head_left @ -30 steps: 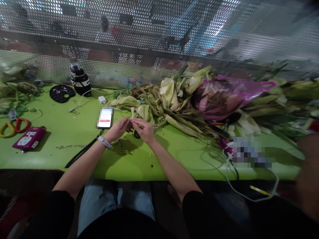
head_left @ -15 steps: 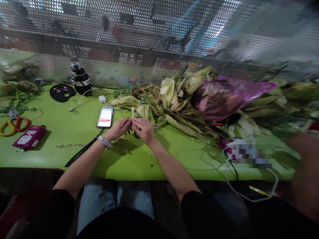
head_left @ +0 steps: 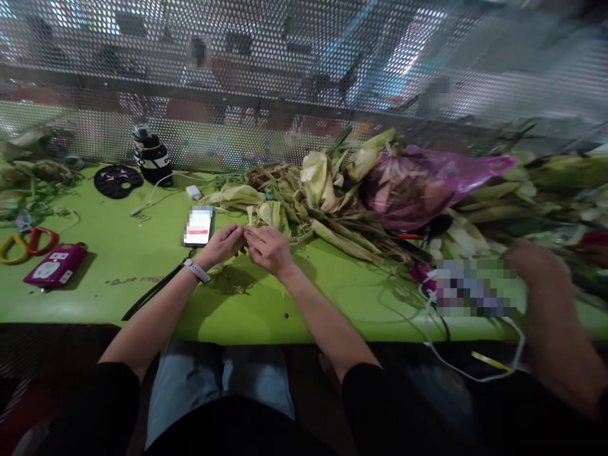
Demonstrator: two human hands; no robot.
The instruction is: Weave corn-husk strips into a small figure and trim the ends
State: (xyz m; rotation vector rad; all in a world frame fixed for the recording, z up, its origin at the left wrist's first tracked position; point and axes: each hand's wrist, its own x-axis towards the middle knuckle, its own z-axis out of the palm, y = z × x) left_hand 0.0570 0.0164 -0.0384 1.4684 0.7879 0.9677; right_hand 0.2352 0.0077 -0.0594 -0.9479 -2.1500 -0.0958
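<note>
My left hand [head_left: 222, 244] and right hand [head_left: 268, 249] meet fingertip to fingertip over the middle of the green bench [head_left: 332, 297], about halfway between its near and far edges. Both are curled in and pinching a pale strip of husk [head_left: 247, 216]. Its free end sticks up just beyond my knuckles. The part between my fingers is too small to make out clearly, so I can't tell how it is folded or twisted.

I'd say I'm at the fine finger-work stage, shaping or tying that one strip, not fetching more material. The next move calls for a firm pinch on one side while the other hand draws or turns the strip. It looks dry and thin, so it needs little force or it may tear.

The pile of husks [head_left: 332, 202] lies along the far edge, starting just beyond my right hand and running to the right end, with a pink bag [head_left: 418, 187] on top. My phone [head_left: 198, 226] lies just left of my left hand. The scissors [head_left: 28, 242] sit well apart, at the left end. Another person's hand [head_left: 536, 266] is near the right end, close to the near edge.
</note>
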